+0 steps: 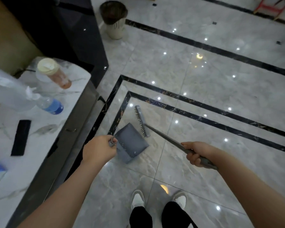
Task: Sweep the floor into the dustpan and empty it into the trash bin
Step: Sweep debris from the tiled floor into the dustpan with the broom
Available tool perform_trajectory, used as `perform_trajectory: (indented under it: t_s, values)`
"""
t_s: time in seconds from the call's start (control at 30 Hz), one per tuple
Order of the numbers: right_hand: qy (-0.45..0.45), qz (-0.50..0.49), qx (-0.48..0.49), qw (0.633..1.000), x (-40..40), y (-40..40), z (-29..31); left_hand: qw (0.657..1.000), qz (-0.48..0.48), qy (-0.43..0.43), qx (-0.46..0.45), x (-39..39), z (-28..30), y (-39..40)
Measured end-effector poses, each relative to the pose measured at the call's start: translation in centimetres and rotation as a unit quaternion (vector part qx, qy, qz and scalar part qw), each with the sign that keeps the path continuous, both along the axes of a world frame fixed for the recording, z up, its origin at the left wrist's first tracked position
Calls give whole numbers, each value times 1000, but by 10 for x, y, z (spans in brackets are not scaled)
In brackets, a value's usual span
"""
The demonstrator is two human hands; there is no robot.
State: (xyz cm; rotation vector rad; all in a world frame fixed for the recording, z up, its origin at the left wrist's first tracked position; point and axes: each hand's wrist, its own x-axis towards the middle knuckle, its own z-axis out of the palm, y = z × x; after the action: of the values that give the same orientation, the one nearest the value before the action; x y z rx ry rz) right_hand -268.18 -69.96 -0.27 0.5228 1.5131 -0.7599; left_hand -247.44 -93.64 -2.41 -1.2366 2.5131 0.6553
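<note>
Grey dustpan (132, 142) low over the pale marble floor (204, 79), tilted, open mouth toward the broom head, just inside the corner of 2 black inlay stripes (196, 104). Toothed comb edge along its near rim. Held by the top of its short handle (112, 142) in the left hand (99, 149), fingers curled round the handle end, knuckles up.

Broom head (142, 121) just beyond the dustpan, grey bar with dark bristles facing the pan, close to its far edge; cannot tell whether touching. Long grey broom handle (168, 139) running from the head back and to the right, gripped near its upper end by the right hand (198, 153), fingers wrapped round the shaft, thumb on top.

Trash bin (114, 18) well apart at the far end of the floor, pale ribbed body, dark liner, standing upright beside a dark cabinet (69, 38).

To the left, a white marbled tabletop (44, 129) carrying a clear bottle with a blue label (52, 106) lying on its side, a cup with a cream lid (53, 72), a flat black rectangular object (21, 137), all blurred. 2 white shoes (137, 199) below dark trouser legs at the bottom edge. Red frame (270, 7) in the far right corner.
</note>
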Motion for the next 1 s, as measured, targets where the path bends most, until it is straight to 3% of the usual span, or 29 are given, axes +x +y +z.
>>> perform_trajectory:
  t_s: [0.43, 1.0]
  values:
    - [15, -162, 17, 987, -98, 188, 27, 978, -205, -15, -29, -193, 34, 131]
    - [47, -332, 72, 939, -182, 441, 7, 951, -306, -26, -27, -368, 23, 337]
